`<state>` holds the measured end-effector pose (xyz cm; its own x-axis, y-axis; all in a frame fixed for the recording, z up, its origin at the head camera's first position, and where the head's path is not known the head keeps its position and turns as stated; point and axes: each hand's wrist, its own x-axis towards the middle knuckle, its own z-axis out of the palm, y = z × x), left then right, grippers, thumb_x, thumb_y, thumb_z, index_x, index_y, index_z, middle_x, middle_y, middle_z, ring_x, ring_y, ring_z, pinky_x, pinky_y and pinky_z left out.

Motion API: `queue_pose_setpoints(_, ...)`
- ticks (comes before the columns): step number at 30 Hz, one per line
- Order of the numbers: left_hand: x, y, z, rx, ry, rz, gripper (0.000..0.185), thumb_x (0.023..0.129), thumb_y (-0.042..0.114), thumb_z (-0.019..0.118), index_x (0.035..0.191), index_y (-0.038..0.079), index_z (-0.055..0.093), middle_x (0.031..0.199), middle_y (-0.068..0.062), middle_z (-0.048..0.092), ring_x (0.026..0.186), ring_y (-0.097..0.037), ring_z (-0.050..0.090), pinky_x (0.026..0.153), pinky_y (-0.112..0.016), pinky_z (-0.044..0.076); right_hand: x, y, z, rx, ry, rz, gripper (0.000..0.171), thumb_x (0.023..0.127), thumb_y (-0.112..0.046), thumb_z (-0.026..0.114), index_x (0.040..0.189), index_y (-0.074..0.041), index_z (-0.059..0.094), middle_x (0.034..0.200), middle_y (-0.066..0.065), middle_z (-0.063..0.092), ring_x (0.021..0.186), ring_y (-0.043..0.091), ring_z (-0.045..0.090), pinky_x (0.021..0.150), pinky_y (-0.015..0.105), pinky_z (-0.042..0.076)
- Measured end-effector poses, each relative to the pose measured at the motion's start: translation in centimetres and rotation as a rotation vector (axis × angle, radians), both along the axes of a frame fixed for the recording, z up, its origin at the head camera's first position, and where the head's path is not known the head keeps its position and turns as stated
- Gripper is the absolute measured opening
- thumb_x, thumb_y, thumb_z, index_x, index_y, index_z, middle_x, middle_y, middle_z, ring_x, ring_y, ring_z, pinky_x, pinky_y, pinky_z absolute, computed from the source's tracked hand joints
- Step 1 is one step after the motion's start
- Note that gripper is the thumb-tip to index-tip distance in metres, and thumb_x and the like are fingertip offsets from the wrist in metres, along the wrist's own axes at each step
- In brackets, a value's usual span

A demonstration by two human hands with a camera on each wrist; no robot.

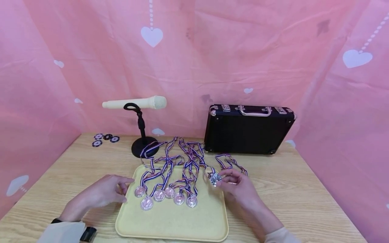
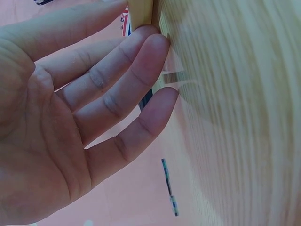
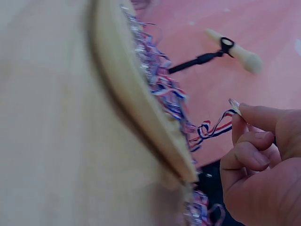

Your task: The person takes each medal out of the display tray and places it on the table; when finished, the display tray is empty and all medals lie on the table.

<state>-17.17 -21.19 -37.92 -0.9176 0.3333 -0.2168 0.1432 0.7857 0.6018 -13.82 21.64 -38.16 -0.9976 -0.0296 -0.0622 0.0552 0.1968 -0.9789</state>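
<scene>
My right hand (image 1: 241, 189) pinches a silver medal (image 1: 215, 180) between thumb and fingers over the right edge of the yellow tray (image 1: 170, 224). From that medal a red, white and blue ribbon trails; the right wrist view shows the medal (image 3: 235, 106) edge-on at the fingertips. My left hand (image 1: 101, 192) is at the tray's left edge, its fingers loosely bent; in the left wrist view the fingertips meet the tray rim (image 2: 141, 16). Several more medals (image 1: 147, 203) lie on the tray, their tangled ribbons (image 1: 165, 165) running over its back edge.
Behind the tray a white microphone (image 1: 133, 103) rests in a black stand (image 1: 141, 128). A black case (image 1: 250, 131) with a silver handle stands at the back right, with a loose ribbon (image 1: 231, 162) before it. Several poker chips (image 1: 97, 143) lie back left.
</scene>
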Motion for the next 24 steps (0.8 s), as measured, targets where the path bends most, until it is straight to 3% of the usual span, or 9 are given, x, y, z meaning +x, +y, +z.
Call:
queue_pose_setpoints(4, 0.0, -0.1, 0.0, 0.001, 0.001, -0.006, 0.063, 0.080, 0.002, 0.086, 0.139, -0.002, 0.066, 0.091, 0.000, 0.067, 0.083, -0.016, 0.059, 0.066, -0.025, 0.048, -0.3, 1.3, 1.5, -0.090, 0.023, -0.062, 0.028, 0.091, 0.001, 0.076, 0.114, -0.014, 0.071, 0.085, -0.006, 0.070, 0.054, 0.004, 0.045, 0.048, 0.018, 0.035)
queue_pose_setpoints(8, 0.0, -0.2, -0.1, 0.014, 0.013, -0.025, 0.062, 0.079, 0.002, 0.086, 0.138, -0.003, 0.066, 0.091, 0.000, 0.068, 0.083, -0.015, 0.061, 0.067, -0.025, 0.049, -0.7, 2.7, 3.1, -0.180, 0.094, -0.107, 0.029, 0.095, 0.002, 0.073, 0.104, -0.025, 0.072, 0.082, -0.009, 0.070, 0.052, 0.003, 0.041, 0.047, 0.022, 0.026)
queue_pose_setpoints(12, -0.1, -0.2, -0.1, 0.025, 0.022, -0.036, 0.062, 0.079, 0.001, 0.086, 0.138, -0.004, 0.066, 0.090, 0.000, 0.067, 0.083, -0.015, 0.061, 0.066, -0.024, 0.049, -1.4, 4.3, 4.9, -0.284, 0.194, -0.144, 0.027, 0.097, 0.003, 0.071, 0.104, -0.022, 0.072, 0.080, -0.009, 0.071, 0.050, 0.002, 0.038, 0.051, 0.031, 0.016)
queue_pose_setpoints(16, -0.3, 0.0, -0.1, 0.026, 0.019, -0.026, 0.062, 0.079, 0.001, 0.086, 0.138, -0.003, 0.066, 0.090, 0.000, 0.067, 0.083, -0.016, 0.060, 0.065, -0.024, 0.049, -2.0, 5.8, 6.6, -0.401, 0.265, -0.149, 0.026, 0.098, 0.006, 0.069, 0.105, -0.018, 0.072, 0.080, -0.008, 0.073, 0.050, 0.004, 0.037, 0.052, 0.032, 0.012)
queue_pose_setpoints(24, -0.3, -0.1, -0.3, 0.012, 0.026, -0.031, 0.064, 0.078, 0.002, 0.087, 0.138, -0.003, 0.066, 0.090, 0.001, 0.067, 0.083, -0.015, 0.059, 0.067, -0.024, 0.048, -3.0, 8.4, 7.6, -0.421, 0.349, -0.154, 0.028, 0.097, 0.010, 0.066, 0.105, -0.016, 0.072, 0.077, -0.006, 0.075, 0.050, 0.009, 0.031, 0.052, 0.032, 0.010)
